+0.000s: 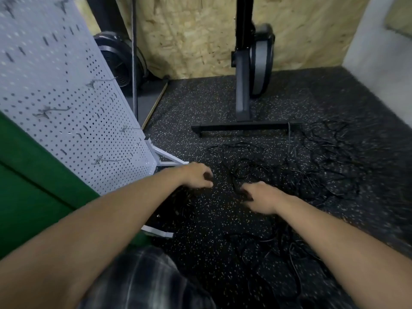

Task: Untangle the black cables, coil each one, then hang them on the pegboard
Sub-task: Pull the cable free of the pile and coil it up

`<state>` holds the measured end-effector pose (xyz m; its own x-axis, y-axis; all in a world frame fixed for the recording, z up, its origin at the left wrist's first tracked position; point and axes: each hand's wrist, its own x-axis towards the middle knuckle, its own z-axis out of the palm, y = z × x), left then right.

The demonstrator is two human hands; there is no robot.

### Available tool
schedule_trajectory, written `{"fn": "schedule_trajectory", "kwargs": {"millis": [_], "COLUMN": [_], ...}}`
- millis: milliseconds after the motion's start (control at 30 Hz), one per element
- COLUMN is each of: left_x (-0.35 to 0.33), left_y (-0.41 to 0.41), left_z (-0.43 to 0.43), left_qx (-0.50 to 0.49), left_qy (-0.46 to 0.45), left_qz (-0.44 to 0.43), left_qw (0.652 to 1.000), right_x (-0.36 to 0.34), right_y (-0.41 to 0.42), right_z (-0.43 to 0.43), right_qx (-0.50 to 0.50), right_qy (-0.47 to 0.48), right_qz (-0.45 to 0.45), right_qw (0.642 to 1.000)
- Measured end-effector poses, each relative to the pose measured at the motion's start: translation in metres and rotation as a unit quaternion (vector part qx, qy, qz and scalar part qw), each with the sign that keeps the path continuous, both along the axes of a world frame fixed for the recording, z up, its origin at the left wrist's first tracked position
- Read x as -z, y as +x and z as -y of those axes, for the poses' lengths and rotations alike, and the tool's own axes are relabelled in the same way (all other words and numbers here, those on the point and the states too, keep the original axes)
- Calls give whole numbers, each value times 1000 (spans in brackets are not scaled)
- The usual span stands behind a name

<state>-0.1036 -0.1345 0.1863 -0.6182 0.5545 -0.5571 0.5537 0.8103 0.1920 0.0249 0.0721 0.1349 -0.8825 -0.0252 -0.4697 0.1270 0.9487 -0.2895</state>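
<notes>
- From my feed, the black cables are thin, round cords lying in a loose tangle on the floor, spread from the middle out to the right and down toward the lower edge.
- The floor is dark rubber matting flecked with pale specks.
- The pegboard stands at the left: pale, flat sheet punched with rows of round holes and short slots, on a white tube frame.
- Bent wire hooks stick out of it, with no cable on those I can see.
- Behind is a wall of rough chipboard and a black stand with a T-shaped foot.
- A flat green panel sits beside the pegboard.
- My left hand reaches forward, palm down, fingers curled; blur keeps me from telling whether it grips anything.
- My right hand is near it but apart, fingers curled round strands at the tangle's near edge.
</notes>
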Motion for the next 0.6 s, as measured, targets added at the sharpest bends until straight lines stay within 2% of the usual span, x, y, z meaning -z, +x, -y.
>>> {"fn": "schedule_trajectory", "kwargs": {"millis": [167,333,600], "left_x": [10,79,203], "left_y": [29,61,88], "left_z": [-67,-108,-111], "left_qx": [87,130,58], "left_qy": [-38,-60,-66], "left_qz": [-27,14,59], "left_qw": [995,990,994], "right_x": [15,56,132], "right_y": [35,65,95], "right_z": [-27,-52,-84], "right_qx": [14,20,77], "right_qy": [12,29,10], "right_qz": [7,44,102], "right_qw": [1000,998,992]}}
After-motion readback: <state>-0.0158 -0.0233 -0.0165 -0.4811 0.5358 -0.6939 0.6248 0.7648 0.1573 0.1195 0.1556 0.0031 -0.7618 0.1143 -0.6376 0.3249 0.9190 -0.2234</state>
